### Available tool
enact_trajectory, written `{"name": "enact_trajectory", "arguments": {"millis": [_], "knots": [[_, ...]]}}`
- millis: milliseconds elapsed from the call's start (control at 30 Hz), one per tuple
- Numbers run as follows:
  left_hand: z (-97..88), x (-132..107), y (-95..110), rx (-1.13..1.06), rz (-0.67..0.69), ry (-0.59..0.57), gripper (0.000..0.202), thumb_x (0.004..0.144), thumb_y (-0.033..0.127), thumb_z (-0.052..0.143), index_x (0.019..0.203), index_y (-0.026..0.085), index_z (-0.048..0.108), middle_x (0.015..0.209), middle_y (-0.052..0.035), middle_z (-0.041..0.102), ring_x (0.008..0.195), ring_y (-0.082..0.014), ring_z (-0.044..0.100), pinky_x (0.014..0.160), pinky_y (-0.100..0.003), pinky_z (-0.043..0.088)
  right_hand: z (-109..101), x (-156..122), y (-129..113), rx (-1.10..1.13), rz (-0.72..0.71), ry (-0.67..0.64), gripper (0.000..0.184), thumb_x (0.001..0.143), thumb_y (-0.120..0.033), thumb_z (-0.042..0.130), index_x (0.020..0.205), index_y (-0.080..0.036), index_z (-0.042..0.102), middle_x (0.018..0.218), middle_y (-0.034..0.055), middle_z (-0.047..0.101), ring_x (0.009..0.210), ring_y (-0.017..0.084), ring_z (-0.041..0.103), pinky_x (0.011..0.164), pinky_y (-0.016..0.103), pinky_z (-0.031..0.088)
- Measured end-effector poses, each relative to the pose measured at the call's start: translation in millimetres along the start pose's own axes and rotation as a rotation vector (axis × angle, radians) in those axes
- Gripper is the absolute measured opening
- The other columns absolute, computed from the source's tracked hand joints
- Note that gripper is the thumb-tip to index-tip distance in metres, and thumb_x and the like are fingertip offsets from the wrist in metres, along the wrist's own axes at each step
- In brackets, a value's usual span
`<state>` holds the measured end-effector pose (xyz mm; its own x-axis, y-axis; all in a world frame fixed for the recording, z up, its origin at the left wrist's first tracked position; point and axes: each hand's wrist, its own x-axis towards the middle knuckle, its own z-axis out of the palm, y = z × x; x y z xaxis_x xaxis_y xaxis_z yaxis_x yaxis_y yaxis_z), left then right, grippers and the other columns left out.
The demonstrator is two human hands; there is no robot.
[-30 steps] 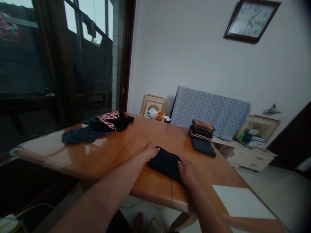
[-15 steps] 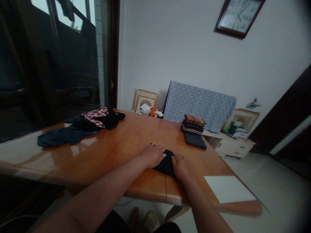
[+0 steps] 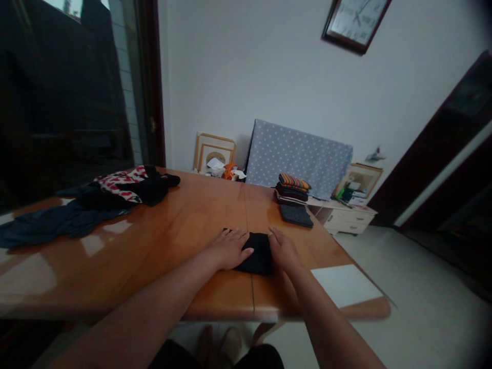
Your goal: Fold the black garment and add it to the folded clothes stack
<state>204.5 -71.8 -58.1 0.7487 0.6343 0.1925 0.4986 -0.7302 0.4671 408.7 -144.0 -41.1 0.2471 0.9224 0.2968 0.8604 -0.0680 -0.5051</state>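
A small folded black cloth lies flat near the front edge of the wooden table. Across its left part rests my left hand, palm down with the fingers stretched out and the thumb apart. My right hand stands along the cloth's right edge, fingers extended and touching its side. Part of the cloth is hidden beneath the left hand. What kind of garment it is cannot be made out.
Loose clothes, dark with a red-and-white patterned piece, heap on the left. A stack of folded clothes and a dark grey folded piece sit at the far right. White paper lies near the right corner.
My right hand has shifted from on top of the cloth's right end to beside its edge, showing more of the cloth. The left hand stays on it. The view has turned slightly right.
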Motion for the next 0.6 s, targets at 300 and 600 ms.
{"name": "enact_trajectory", "arguments": {"millis": [300, 600], "knots": [[2.3, 0.4, -2.0, 0.021, -0.001, 0.016, 0.067, 0.092, 0.062, 0.045, 0.146, 0.022, 0.048, 0.155, -0.0145, 0.042, 0.146, -0.0363, 0.030, 0.119, -0.053, 0.008, 31.0, -13.3, -7.9, -0.145, -0.094, -0.238, 0.057, 0.103, -0.041, 0.026, 0.154, -0.019, 0.037, 0.161, 0.0075, 0.031, 0.151, 0.023, 0.020, 0.122, 0.048, 0.012], [-5.7, 2.4, -2.2, 0.077, 0.001, -0.033, 0.066, 0.093, 0.062, 0.043, 0.145, 0.023, 0.048, 0.155, -0.0114, 0.044, 0.145, -0.0317, 0.033, 0.118, -0.050, 0.019, 30.3, -8.7, -3.0, -0.013, -0.065, -0.252, 0.058, 0.100, -0.038, 0.034, 0.151, -0.013, 0.041, 0.161, 0.0114, 0.029, 0.151, 0.026, 0.019, 0.122, 0.047, 0.015]]}}
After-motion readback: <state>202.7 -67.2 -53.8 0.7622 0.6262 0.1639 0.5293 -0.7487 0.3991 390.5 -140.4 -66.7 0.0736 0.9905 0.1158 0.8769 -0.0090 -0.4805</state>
